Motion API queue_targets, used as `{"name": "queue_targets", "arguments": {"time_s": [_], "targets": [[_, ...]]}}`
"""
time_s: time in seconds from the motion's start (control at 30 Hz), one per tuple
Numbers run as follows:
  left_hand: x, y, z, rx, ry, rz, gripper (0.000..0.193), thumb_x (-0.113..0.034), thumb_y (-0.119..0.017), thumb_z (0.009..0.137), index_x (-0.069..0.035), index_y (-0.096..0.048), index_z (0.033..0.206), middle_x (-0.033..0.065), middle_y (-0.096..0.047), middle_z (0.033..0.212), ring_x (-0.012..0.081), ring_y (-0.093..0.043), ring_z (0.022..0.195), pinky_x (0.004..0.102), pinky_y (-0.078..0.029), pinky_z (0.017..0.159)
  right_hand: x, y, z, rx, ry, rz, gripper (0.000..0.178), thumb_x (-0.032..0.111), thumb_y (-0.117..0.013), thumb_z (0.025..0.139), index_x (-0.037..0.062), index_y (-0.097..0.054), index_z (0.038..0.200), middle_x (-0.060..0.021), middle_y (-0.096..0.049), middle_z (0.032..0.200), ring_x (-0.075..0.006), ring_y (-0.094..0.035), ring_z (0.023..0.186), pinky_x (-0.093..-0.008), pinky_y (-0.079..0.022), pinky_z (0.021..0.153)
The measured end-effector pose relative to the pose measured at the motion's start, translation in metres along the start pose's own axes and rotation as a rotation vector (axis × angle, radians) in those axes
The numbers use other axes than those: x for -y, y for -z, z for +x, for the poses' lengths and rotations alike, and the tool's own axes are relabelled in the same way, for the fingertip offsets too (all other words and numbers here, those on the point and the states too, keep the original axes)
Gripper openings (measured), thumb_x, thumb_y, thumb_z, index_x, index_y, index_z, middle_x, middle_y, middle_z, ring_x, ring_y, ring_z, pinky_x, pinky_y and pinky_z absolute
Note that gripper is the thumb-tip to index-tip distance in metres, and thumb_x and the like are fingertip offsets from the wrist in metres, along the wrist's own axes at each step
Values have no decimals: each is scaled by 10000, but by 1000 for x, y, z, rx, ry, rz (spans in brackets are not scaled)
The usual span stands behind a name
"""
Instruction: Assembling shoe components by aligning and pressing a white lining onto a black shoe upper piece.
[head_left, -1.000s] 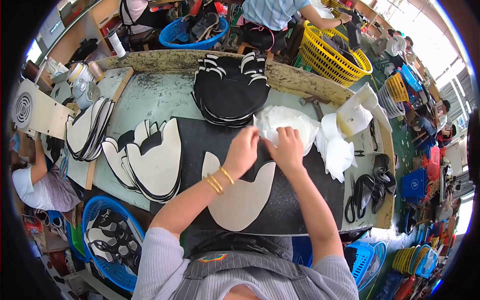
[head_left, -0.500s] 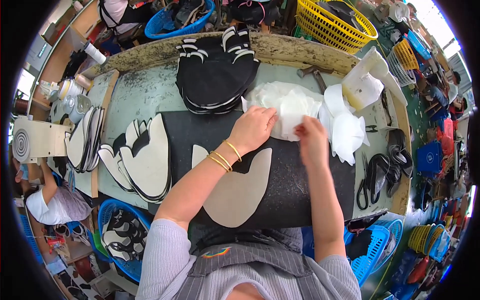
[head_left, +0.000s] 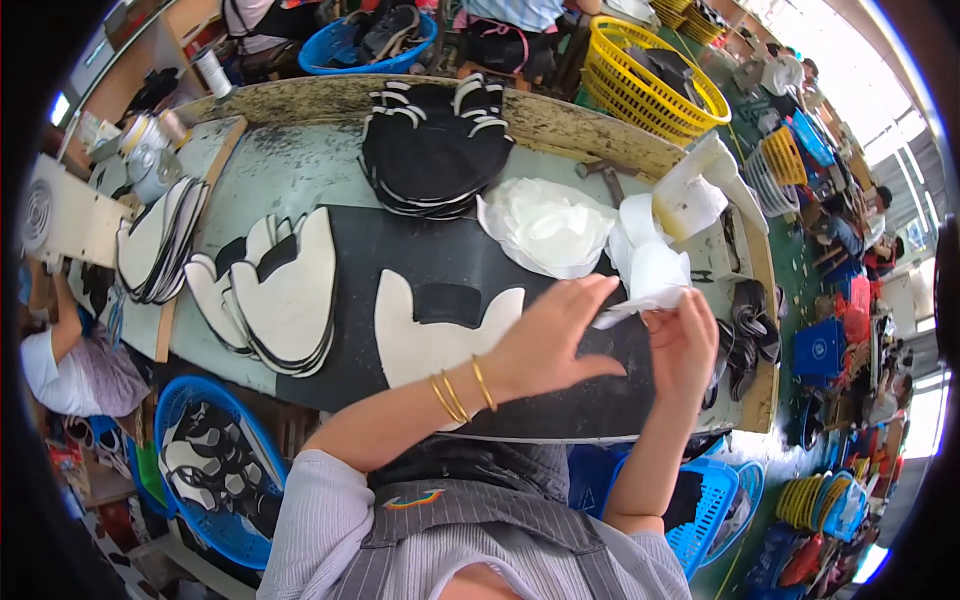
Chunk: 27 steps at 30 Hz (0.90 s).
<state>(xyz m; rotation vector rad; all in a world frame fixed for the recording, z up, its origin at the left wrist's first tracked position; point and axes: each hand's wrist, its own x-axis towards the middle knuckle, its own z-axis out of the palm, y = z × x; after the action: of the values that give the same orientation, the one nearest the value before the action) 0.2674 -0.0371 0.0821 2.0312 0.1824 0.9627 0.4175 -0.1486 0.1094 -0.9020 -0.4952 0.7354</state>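
Note:
My right hand (head_left: 683, 350) pinches the edge of a thin white sheet piece (head_left: 648, 302) in front of a small pile of white pieces (head_left: 655, 262). Beside it, my left hand (head_left: 562, 338) hovers over the black mat (head_left: 570, 400), fingers spread and holding nothing. A larger heap of translucent white pieces (head_left: 550, 228) lies just beyond. Flat on the mat, left of my left hand, is a cream U-notched shoe-upper piece (head_left: 412, 345), partly covered by my forearm. Black cut pieces (head_left: 435, 160) are stacked at the back, and cream ones (head_left: 288, 300) fan out at the left.
A hammer (head_left: 602, 172) and a white container (head_left: 690, 205) sit at the back right. Black looped parts (head_left: 750, 325) lie near the right edge. Blue baskets (head_left: 165, 400) flank the table's front, with a machine (head_left: 70, 210) and another person (head_left: 85, 375) at the left.
Both hands have moved right and nearer from the larger white heap. The right now grips a white sheet by the smaller pile; the left has opened. The whole view has shifted slightly.

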Motion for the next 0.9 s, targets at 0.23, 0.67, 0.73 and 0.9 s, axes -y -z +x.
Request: {"name": "queue_targets", "arguments": {"time_s": [0.23,0.67,0.73,0.9], "targets": [[-8,28,-5,-96,243,-11,225,-78,-669,836,-19,-613,1046,118,-680,909,187,-674,834,282,-527,718,-35,-43,-12,61,116,-452,59,38,-524,934,-21,-520,942,-85,-612,854,-145,-630,757,-255,-515,723],[86,7,41,-308,748,-285,168,-163,-579,842,-7,-631,811,94,-657,756,219,-617,641,358,-468,589,-29,-4,-71,45,129,-703,263,-98,-590,829,-11,-496,1058,-60,-587,913,-91,-582,843,-208,-465,739],[129,2,64,-315,468,164,196,-192,-587,855,2,-609,837,127,-632,739,287,-601,641,376,-470,607,-10,5,-93,29,88,-654,286,-127,-586,809,-15,-500,1058,-64,-586,911,-95,-580,847,-208,-462,750],[159,13,93,-193,364,615,263,-259,-628,851,-10,-595,928,128,-608,745,331,-572,646,396,-479,640,24,21,-120,-28,73,-570,231,-131,-565,813,-26,-523,1015,-84,-612,898,-112,-610,807,-210,-489,714]]}}
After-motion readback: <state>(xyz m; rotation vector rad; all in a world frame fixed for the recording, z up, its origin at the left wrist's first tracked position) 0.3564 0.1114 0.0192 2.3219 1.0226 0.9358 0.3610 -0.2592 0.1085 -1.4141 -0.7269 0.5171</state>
